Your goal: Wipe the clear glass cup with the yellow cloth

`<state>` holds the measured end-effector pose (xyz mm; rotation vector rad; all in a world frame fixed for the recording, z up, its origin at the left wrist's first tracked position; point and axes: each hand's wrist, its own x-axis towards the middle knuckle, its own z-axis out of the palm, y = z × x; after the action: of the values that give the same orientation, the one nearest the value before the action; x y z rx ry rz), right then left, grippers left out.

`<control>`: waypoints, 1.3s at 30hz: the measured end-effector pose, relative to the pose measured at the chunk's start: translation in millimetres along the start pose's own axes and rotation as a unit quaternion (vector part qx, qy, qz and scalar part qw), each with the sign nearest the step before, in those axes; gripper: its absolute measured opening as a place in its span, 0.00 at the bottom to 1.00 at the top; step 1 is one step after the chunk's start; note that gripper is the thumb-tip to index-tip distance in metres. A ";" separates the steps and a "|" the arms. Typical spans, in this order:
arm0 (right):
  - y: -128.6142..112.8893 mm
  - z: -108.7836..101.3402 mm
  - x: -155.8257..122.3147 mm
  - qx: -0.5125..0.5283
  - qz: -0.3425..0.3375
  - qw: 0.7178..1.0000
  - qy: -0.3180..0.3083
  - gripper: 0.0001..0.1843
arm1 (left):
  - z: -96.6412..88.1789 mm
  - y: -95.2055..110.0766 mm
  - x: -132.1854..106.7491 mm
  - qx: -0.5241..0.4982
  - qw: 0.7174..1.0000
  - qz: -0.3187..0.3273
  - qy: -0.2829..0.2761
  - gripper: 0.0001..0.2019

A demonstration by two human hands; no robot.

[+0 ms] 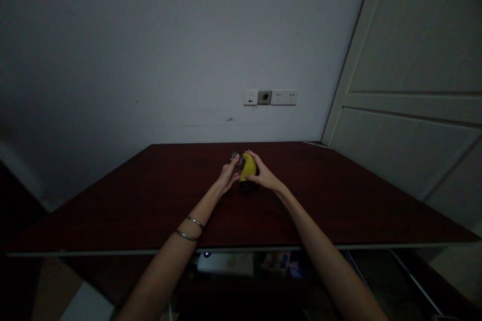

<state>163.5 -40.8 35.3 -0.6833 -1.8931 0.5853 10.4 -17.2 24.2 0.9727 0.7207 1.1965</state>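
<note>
A smooth yellow object (249,166) with a curved outline stands near the middle of the dark red table. Its lower end looks dark, and its exact kind cannot be made out. From the right side my right hand (265,176) grips it, thumb low on the front and fingers over the top. Just left of it, my left hand (227,175) is closed on a dark, shiny, partly see-through piece (240,162) that touches or nearly touches the yellow object. Two metal bangles (187,234) circle my left forearm.
The dark red table (150,195) runs back to a pale wall. Wall sockets (284,98) and switch plates are set above it. A white panelled door (414,110) stands along the right. Below the front edge, a shelf holds a white box (226,264) and small packages (276,263).
</note>
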 end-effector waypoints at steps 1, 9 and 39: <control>0.1 1.7 -0.3 -0.040 -0.014 0.999 0.005 0.42 | 0.9 -0.3 0.4 -0.002 1.000 -0.002 0.004 0.24; -3.1 12.3 -1.4 -0.185 -0.071 0.977 0.077 0.38 | 9.5 0.1 -4.2 -0.029 0.999 -0.019 -0.008 0.19; 1.8 -22.2 9.5 0.179 0.184 0.946 0.198 0.28 | -5.2 15.7 -4.5 0.061 0.989 0.036 -0.133 0.19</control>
<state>181.0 -30.9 48.8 -0.8449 -1.2489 0.9258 -1.9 -19.3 36.0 1.2417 0.5547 1.0684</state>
